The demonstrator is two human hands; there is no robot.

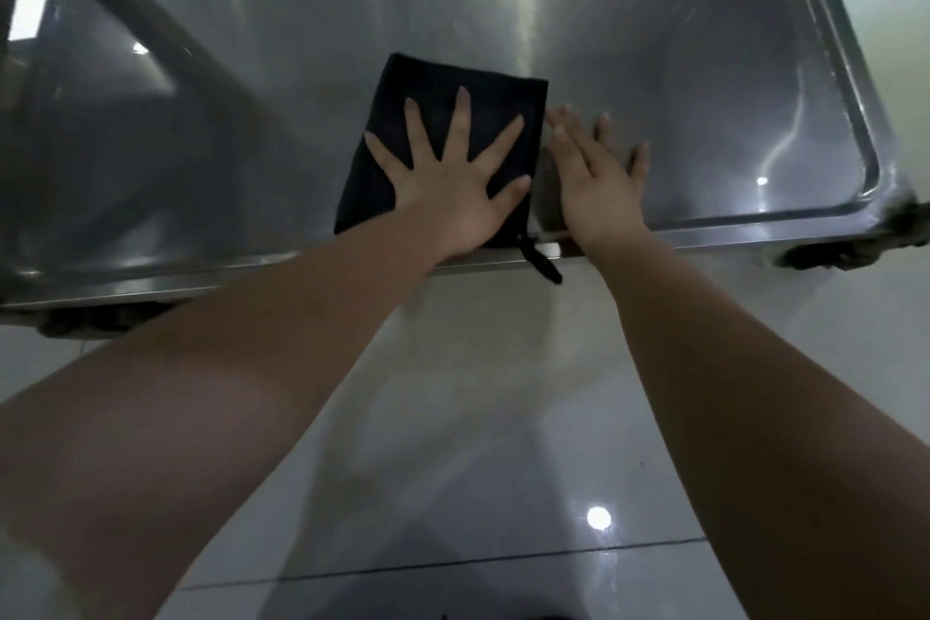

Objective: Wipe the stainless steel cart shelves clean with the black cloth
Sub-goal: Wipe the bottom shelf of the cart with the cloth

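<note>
Reflective steel shelf (654, 66): left hand (453, 176), grip released, fingers splayed, presses black cloth (428, 81) flat; right hand (594, 181), likewise released, lies beside it. Even pressure should wipe best.

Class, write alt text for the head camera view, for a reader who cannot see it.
A person's left hand presses flat, fingers spread, on a folded black cloth lying on a steel cart shelf. The right hand rests flat on the shelf beside the cloth.

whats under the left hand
The folded black cloth, flat on the steel shelf, lies under the spread left hand. The shelf surface beneath the cloth is covered.
</note>
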